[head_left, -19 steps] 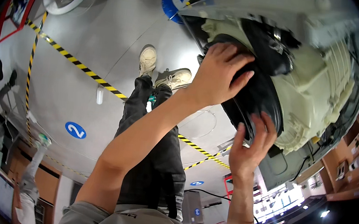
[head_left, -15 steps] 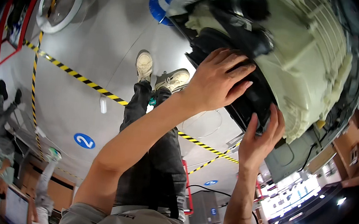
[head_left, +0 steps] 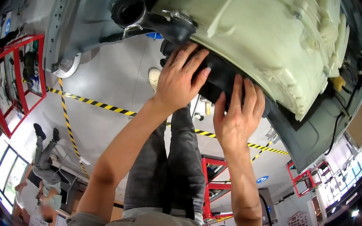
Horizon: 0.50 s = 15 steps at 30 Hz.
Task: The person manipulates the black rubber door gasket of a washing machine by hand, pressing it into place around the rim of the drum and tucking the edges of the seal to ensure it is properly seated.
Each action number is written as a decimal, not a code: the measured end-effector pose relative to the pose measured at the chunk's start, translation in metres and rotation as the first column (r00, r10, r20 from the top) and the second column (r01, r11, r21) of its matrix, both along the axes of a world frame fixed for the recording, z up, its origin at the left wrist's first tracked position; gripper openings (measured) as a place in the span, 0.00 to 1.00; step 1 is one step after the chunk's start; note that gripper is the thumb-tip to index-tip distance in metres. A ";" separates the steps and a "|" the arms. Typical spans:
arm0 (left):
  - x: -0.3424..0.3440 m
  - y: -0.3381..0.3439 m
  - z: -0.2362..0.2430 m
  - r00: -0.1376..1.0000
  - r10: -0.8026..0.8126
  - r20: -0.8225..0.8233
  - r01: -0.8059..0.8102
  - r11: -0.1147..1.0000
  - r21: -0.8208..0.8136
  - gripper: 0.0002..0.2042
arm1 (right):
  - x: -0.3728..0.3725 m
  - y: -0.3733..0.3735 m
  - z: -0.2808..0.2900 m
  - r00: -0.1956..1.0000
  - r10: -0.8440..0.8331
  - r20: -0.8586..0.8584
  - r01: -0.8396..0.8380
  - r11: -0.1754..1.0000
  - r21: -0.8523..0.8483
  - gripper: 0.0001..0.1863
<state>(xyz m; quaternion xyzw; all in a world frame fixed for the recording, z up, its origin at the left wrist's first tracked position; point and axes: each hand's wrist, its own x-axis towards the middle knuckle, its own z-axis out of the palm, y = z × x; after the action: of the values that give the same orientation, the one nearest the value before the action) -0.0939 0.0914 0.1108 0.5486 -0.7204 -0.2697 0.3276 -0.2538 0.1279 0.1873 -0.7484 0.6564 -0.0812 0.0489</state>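
Observation:
Both my hands are on a black rubber seal [head_left: 222, 73] that runs along the near edge of a large cream plastic tub [head_left: 249, 25]. My left hand [head_left: 177, 79] has its fingers hooked over the seal's left part, thumb to the right. Farther right, my right hand [head_left: 240, 113] grips the same seal, fingers over its top and thumb on the near side. Some fingertips are hidden behind the rubber. Just beyond my left fingers, a black rubber hose [head_left: 164, 27] with an open round end and metal clamps meets the tub.
Grey metal panels flank the tub, a left panel [head_left: 86, 26] and a right panel [head_left: 304, 147]. Red-framed carts stand at left [head_left: 41, 59] and beyond my legs [head_left: 205, 189]. Yellow-black tape [head_left: 97, 103] crosses the floor. Another person [head_left: 45, 166] is at lower left.
My view has swung, bringing the hose opening and left panel into sight. Both hands stay on the seal; they appear farther left in view, and my right fingers now reach over its top.

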 end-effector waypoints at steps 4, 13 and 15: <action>-0.008 -0.003 -0.004 0.999 0.038 0.012 -0.038 0.999 0.005 0.18 | -0.001 -0.005 0.004 0.996 -0.056 0.064 0.053 0.998 0.047 0.30; -0.003 0.007 0.017 0.993 0.085 0.085 -0.086 0.996 0.013 0.16 | -0.042 0.045 0.023 0.926 -0.263 0.272 0.247 0.965 0.090 0.28; -0.006 0.007 0.021 0.997 0.038 0.070 -0.039 0.999 0.008 0.16 | -0.056 0.053 0.016 0.908 -0.317 0.274 0.316 0.948 0.048 0.26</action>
<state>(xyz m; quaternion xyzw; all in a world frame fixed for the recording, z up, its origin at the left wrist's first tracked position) -0.0998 0.0981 0.1319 0.5731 -0.7193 -0.2474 0.3048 -0.3102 0.1811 0.2035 -0.6133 0.7556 -0.1913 0.1276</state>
